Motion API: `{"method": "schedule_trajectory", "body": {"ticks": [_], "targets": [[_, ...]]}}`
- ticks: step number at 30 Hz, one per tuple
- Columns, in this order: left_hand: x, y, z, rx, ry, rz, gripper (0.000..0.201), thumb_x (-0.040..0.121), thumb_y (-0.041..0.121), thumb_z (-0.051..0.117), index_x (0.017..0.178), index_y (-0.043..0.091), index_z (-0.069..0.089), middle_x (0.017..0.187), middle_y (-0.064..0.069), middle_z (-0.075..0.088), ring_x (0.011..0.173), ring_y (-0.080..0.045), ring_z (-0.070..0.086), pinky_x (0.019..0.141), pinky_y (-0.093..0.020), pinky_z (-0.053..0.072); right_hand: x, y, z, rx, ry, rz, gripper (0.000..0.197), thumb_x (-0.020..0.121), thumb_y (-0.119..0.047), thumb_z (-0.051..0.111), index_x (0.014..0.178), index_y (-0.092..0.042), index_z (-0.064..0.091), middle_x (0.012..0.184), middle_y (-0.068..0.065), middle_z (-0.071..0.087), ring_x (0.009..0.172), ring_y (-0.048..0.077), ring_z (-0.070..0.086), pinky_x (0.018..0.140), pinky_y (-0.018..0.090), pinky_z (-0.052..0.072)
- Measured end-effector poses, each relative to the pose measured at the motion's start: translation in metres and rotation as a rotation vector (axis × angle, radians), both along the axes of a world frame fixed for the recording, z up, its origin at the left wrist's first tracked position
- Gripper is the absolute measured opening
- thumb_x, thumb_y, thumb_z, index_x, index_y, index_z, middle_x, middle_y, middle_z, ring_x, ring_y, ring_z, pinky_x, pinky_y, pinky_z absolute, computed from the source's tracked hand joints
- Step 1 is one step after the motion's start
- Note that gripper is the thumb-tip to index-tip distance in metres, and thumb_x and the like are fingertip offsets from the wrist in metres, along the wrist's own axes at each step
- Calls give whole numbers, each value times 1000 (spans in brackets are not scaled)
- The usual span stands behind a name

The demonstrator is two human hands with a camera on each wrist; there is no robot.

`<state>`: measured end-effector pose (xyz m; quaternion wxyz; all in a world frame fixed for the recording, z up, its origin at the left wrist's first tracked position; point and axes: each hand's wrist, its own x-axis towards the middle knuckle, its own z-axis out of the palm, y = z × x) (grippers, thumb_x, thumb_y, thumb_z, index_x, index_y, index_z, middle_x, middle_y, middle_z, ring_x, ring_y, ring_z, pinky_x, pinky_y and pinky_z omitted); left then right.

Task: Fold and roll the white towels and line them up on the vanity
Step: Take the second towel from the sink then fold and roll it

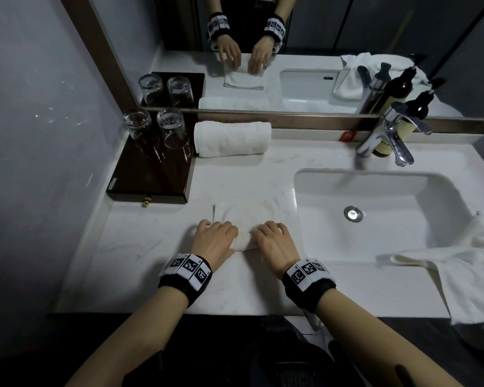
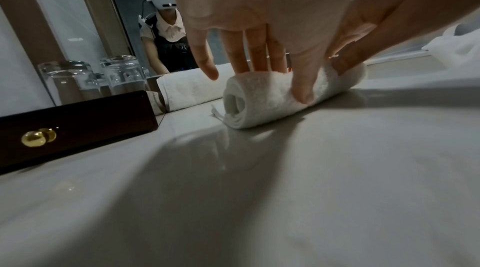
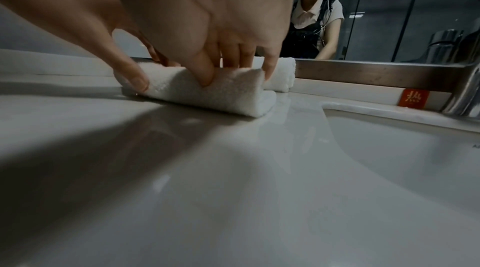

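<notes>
Half-rolled white terry towel (image 1: 248, 219) lying on the white marble-look vanity top (image 1: 140, 241), just left of the basin, long axis running left to right across the front of the person. Rolled part sitting nearest the body under both hands; flat unrolled tail extending away toward the mirror, so, by judgement, rolling calling for a push straight forward. Left hand (image 1: 213, 238) pressing on the left half of the roll, fingers (image 2: 255, 49) slightly spread and draped over the top, thumb bearing on the near face. Right hand (image 1: 275, 241) covering the right half, fingers (image 3: 205, 70) curled over the top and digging into the pile, thumb braced low at the near side. Both hands equally near, neither leading. Spiral layers showing at the left end in the left wrist view, edges looking fairly even. Finished white rolled towel (image 1: 232, 138) lying against the mirror ledge, parallel and well apart. Dark wooden tray (image 1: 151, 177) with two upturned clear glasses (image 1: 154, 129) standing to the left. White rectangular sink (image 1: 375, 202), chrome tap (image 1: 389, 135) and loose white towel (image 1: 464, 269) draped over the counter edge lying to the right. Lighting dim.
</notes>
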<state>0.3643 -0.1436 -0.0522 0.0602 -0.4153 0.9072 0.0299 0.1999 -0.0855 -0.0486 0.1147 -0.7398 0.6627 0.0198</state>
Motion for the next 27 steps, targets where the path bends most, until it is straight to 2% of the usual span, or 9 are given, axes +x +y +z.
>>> {"method": "schedule_trajectory", "body": {"ticks": [4, 8, 11, 13, 15, 18, 22, 25, 27], "targets": [[-4, -2, -4, 24, -32, 24, 28, 96, 19, 41, 123, 22, 47, 123, 5, 56, 117, -18, 50, 99, -36, 26, 4, 2, 5, -115, 6, -79, 29, 87, -2, 43, 111, -1, 59, 125, 16, 53, 117, 32, 49, 102, 37, 34], [-6, -7, -5, 73, 1, 33, 30, 93, 11, 42, 122, 21, 46, 115, 2, 62, 111, -22, 53, 96, -34, 29, 4, 9, 6, -188, -19, -66, 28, 73, -3, 61, 101, -8, 64, 102, 9, 64, 92, 29, 61, 84, 36, 48], [-5, -11, -1, 64, 36, 11, 30, 92, 14, 45, 121, 22, 47, 104, -2, 65, 105, -22, 55, 103, -35, 20, -1, 12, 6, -163, -46, -51, 33, 70, -2, 63, 103, -8, 64, 102, 8, 65, 94, 30, 62, 83, 37, 49], [-5, -11, -1, 35, 70, 20, 28, 93, 19, 46, 119, 26, 50, 105, -1, 64, 110, -18, 51, 104, -35, 18, -6, 8, 7, -141, -76, -22, 35, 72, 1, 61, 106, -6, 63, 104, 11, 65, 98, 32, 61, 85, 39, 48], [-6, -11, 0, 23, 88, 54, 26, 94, 24, 44, 118, 28, 53, 113, 2, 60, 116, -17, 47, 101, -35, 22, -9, 0, 8, -93, -90, 5, 35, 82, 0, 52, 115, -5, 60, 113, 13, 62, 109, 32, 56, 91, 40, 44], [-8, -7, 3, 13, 128, 97, 30, 91, 19, 47, 119, 28, 54, 121, 4, 49, 114, -19, 46, 93, -34, 30, -11, -11, 5, -23, -73, 28, 40, 90, -5, 42, 129, -9, 49, 127, 10, 54, 122, 27, 45, 100, 37, 35], [-9, 4, 11, -65, 91, 52, 32, 76, 22, 69, 108, 23, 61, 105, 3, 59, 97, -20, 59, 82, -35, 43, -10, -21, 4, 6, -31, 17, 45, 87, -6, 43, 131, -11, 45, 129, 7, 52, 124, 25, 41, 101, 34, 33], [-10, 6, 11, -64, 21, 60, 38, 77, 20, 65, 114, 21, 59, 111, 3, 60, 104, -20, 58, 87, -33, 44, -7, -25, 4, 4, -23, 10, 46, 84, -4, 46, 130, -8, 45, 130, 9, 49, 122, 27, 41, 100, 33, 34], [-10, 6, 15, -118, -34, 25, 33, 69, 20, 71, 101, 23, 67, 97, 8, 66, 89, -12, 65, 76, -26, 50, -6, -23, 4, -72, -80, -3, 40, 86, -1, 45, 125, -2, 48, 129, 14, 49, 118, 30, 45, 99, 36, 37]]}}
